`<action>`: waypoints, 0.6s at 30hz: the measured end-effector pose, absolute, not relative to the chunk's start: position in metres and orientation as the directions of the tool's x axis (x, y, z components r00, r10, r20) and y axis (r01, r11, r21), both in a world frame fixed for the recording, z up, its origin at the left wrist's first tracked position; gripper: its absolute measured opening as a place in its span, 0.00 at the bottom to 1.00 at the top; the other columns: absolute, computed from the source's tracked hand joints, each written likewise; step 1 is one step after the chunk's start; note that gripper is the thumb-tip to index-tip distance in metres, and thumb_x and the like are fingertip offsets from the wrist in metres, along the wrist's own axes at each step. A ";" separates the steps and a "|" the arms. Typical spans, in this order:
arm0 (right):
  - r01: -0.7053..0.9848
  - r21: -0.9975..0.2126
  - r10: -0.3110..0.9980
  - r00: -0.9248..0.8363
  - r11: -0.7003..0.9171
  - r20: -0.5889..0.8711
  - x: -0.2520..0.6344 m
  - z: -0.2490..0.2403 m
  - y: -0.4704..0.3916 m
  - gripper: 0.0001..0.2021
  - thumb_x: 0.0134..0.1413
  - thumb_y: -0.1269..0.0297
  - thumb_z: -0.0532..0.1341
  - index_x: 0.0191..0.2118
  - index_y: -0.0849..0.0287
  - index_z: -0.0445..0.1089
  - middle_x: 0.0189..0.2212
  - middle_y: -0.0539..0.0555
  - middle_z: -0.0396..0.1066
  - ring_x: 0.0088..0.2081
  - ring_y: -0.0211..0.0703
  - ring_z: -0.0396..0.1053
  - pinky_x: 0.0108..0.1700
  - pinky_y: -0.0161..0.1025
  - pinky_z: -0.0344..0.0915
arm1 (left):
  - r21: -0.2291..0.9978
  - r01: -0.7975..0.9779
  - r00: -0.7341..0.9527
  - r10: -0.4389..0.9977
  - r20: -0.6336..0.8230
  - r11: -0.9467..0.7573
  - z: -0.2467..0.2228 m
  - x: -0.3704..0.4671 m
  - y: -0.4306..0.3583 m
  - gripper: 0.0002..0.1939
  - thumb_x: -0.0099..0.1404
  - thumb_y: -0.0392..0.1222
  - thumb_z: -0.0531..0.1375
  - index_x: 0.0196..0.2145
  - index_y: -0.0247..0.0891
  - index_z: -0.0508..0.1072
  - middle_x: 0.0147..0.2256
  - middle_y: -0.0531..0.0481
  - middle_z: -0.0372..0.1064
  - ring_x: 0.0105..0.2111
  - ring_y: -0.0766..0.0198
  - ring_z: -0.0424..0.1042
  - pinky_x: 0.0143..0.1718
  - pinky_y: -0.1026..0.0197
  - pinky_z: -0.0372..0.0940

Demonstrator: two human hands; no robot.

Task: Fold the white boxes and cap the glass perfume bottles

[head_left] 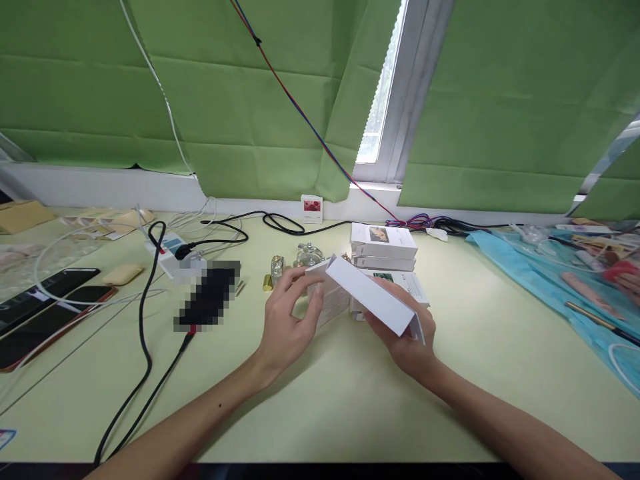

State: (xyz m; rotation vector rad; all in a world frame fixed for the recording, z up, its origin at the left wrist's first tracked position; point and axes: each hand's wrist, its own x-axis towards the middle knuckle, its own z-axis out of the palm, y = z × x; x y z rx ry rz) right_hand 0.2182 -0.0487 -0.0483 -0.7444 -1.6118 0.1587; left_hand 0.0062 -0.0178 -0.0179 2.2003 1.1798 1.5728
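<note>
A small white cardboard box [370,295] is held between my hands above the table, tilted, with a loose flap showing at its right end. My right hand [413,347] grips it from below and the right side. At the box's left end, my left hand [289,327] has its thumb and fingers curled about the edge of a printed white panel. Just behind my hands stand stacked white boxes [384,259] with small pictures on top. Small glass bottles [310,255] and a gold cap [268,283] lie behind my left hand, partly hidden.
To the left are a blurred-out dark device [209,297], black cables [145,333], a power strip [175,253] and phones [55,327]. One small box [312,209] stands by the window sill. A blue plastic sheet [540,293] and another person's hand [631,277] are at the right.
</note>
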 end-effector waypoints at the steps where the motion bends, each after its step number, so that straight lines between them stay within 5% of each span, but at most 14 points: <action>1: 0.370 -0.505 0.543 0.002 0.780 0.839 0.218 -0.048 -0.049 0.29 0.57 0.75 0.65 0.63 0.48 0.68 0.56 0.55 0.76 0.55 0.56 0.75 0.56 0.53 0.76 | 0.576 0.481 0.122 0.701 0.702 -0.661 -0.018 0.006 -0.018 0.09 0.72 0.39 0.57 0.45 0.41 0.77 0.46 0.47 0.71 0.44 0.61 0.72 0.44 0.58 0.68; 5: 0.378 -0.506 0.545 0.004 0.776 0.839 0.217 -0.048 -0.049 0.29 0.58 0.75 0.65 0.63 0.48 0.68 0.55 0.55 0.76 0.55 0.56 0.76 0.55 0.53 0.76 | 0.603 0.467 0.131 0.725 0.677 -0.647 -0.017 0.006 -0.018 0.09 0.72 0.40 0.57 0.46 0.40 0.76 0.42 0.49 0.71 0.35 0.64 0.69 0.39 0.59 0.66; 18: 0.394 -0.436 0.497 -0.063 0.809 0.865 0.216 -0.043 -0.050 0.31 0.57 0.74 0.67 0.65 0.50 0.67 0.56 0.59 0.75 0.57 0.56 0.75 0.56 0.52 0.76 | 0.750 0.335 0.145 0.818 0.557 -0.571 -0.017 0.002 -0.018 0.21 0.69 0.39 0.53 0.57 0.43 0.72 0.49 0.45 0.72 0.44 0.58 0.69 0.40 0.57 0.71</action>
